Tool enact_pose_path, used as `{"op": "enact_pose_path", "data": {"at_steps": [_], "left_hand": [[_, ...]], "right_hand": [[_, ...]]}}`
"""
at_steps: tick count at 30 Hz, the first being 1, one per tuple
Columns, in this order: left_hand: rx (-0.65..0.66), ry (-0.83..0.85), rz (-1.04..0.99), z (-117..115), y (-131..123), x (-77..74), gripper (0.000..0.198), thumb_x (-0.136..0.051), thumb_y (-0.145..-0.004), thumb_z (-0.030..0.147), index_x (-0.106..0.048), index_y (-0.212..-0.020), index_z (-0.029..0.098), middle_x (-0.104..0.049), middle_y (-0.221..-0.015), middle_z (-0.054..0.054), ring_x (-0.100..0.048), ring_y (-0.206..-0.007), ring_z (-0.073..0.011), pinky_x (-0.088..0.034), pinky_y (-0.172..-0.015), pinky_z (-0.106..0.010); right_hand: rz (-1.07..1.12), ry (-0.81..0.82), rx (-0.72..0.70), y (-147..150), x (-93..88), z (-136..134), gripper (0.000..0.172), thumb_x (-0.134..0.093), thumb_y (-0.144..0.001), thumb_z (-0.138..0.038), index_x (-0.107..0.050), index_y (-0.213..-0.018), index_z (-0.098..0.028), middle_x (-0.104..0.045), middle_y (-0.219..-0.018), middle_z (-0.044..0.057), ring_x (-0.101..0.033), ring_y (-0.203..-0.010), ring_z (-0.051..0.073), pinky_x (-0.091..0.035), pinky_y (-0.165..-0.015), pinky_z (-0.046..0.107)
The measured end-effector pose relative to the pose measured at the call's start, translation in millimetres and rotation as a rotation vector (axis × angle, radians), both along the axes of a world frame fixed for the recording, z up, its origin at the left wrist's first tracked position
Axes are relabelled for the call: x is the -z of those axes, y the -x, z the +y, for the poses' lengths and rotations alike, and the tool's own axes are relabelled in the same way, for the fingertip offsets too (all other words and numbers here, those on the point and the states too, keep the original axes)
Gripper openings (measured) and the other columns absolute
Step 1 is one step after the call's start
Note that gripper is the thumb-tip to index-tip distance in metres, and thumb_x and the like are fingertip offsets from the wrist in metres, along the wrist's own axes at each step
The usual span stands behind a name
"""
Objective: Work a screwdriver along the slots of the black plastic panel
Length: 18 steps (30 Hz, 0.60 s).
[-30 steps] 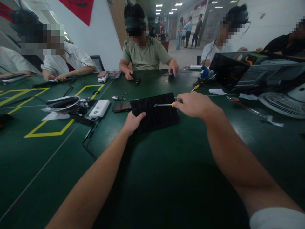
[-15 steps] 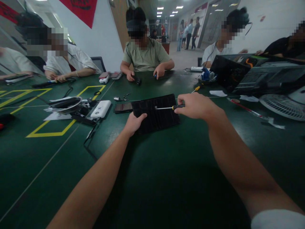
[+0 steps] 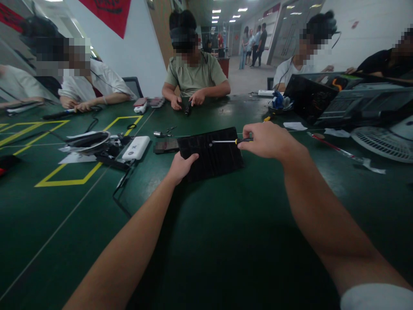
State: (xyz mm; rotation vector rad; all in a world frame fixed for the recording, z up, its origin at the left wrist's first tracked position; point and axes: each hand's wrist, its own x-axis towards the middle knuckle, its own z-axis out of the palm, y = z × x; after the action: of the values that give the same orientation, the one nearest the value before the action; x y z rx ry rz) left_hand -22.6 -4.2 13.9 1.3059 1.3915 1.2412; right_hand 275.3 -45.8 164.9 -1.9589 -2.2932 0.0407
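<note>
A flat black panel (image 3: 226,157) with ridges down its middle is held tilted above the green table. My left hand (image 3: 182,167) grips its left edge, thumb on the face and the other fingers hidden behind. My right hand (image 3: 266,140) is closed around a small screwdriver (image 3: 224,141) with a black and yellow handle. The thin metal shaft points left across the panel. Its tip is by a small round silver spot (image 3: 211,145) on the panel, just above it; whether the tip touches the panel I cannot tell.
Left of the panel lie a dark phone-like object (image 3: 164,147), a white power bank (image 3: 137,147) and a pile of parts (image 3: 93,144). At right are a computer case (image 3: 361,103), a white fan grille (image 3: 383,140) and paper scraps (image 3: 295,125). Co-workers sit around the table.
The screwdriver's tip has shifted slightly up off the silver spot, and my right hand has moved a little up and right. Opposite, a co-worker's hand has moved to a small black object.
</note>
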Motion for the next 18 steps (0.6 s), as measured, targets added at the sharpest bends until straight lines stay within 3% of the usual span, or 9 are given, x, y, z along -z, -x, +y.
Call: {"op": "enact_pose_path", "data": {"at_steps": [7, 18], "left_hand": [[-0.006, 0.011, -0.004, -2.3, -1.9, -4.0, 0.041, -0.091, -0.074, 0.039, -0.08, -0.109, 0.02, -0.086, -0.115, -0.012, -0.08, -0.12, -0.0386, -0.061, -0.116, -0.058], [0.012, -0.005, -0.014, 1.3, 0.9, 3.2, 0.047, -0.091, -0.073, 0.043, -0.082, -0.113, 0.019, -0.086, -0.121, -0.012, -0.079, -0.124, -0.0393, -0.058, -0.118, -0.059]], "right_hand": [[-0.003, 0.005, -0.006, 3.8, 1.5, -1.9, 0.029, -0.069, -0.098, -0.052, -0.079, -0.107, -0.026, -0.081, -0.102, 0.012, -0.073, -0.097, 0.033, -0.044, -0.073, 0.041], [-0.023, 0.085, 0.0, 8.1, -0.3, -2.0, 0.036, -0.063, -0.1, -0.054, -0.082, -0.112, -0.025, -0.082, -0.11, 0.014, -0.074, -0.106, 0.036, -0.049, -0.079, 0.044]]}}
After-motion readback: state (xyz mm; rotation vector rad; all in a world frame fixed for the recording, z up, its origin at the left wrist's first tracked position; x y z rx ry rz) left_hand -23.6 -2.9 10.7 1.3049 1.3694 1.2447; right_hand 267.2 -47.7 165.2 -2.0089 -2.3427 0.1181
